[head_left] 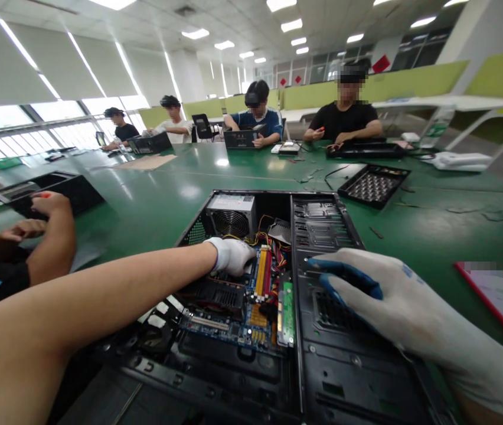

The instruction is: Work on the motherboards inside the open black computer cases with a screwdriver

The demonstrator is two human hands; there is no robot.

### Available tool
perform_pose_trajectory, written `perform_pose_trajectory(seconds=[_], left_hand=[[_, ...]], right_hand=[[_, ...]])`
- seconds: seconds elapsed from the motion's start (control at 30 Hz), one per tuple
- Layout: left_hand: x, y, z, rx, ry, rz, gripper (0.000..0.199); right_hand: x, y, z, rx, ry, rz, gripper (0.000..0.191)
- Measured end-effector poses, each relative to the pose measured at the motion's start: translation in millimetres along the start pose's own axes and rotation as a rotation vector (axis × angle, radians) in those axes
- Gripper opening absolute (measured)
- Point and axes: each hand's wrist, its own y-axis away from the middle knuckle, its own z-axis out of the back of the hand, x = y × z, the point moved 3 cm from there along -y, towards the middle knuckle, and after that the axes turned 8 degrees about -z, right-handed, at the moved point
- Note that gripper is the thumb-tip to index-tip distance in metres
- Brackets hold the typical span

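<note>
An open black computer case (331,354) lies on its side in front of me. Deep inside it, my left hand (235,257), in a white glove, is closed over the blue motherboard (238,334), just left of the yellow and red memory slots (264,273). Its fingertips are hidden, and so is whatever they hold. Above that hand sits the power supply (231,215) with its round fan; a dark graphics card (216,298) is below. My right hand (375,289), in a white glove with blue-coated fingers, is over the case's drive-bay side, thumb and fingers apart, holding nothing.
A red-edged tablet-like object (499,301) lies right on the green table (154,215). Behind the case is a black tray-like panel (375,185). At left, a co-worker's arms (52,230) reach near another black case (77,192). Several people work across the table.
</note>
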Motion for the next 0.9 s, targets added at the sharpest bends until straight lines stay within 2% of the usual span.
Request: perform_pose_trajectory(seconds=[0.13,0.33,0.6,0.73,0.9], left_hand=[[4.4,-5.2,-6.2,0.019,0.017,-0.027,0.052],[4.9,-2.4,1.5,-0.074,-0.044,-0.019,0.06],[5.8,-4.5,8.5,0.071,-0.074,0.09,0.052],[5.3,-5.2,11.4,0.077,-0.061,0.084,0.056],[3.9,-6.0,12.2,0.073,-0.057,0.085,0.051]], right_hand=[[-0.4,0.6,0.6,-0.009,0.003,-0.011,0.034],[1.0,0.6,0.7,-0.021,0.021,0.004,0.034],[-1.0,-1.6,-0.8,-0.026,0.042,0.02,0.034],[-0.8,-1.2,-0.6,-0.026,0.041,0.02,0.034],[-1.3,0.1,-0.2,-0.03,0.041,0.012,0.033]])
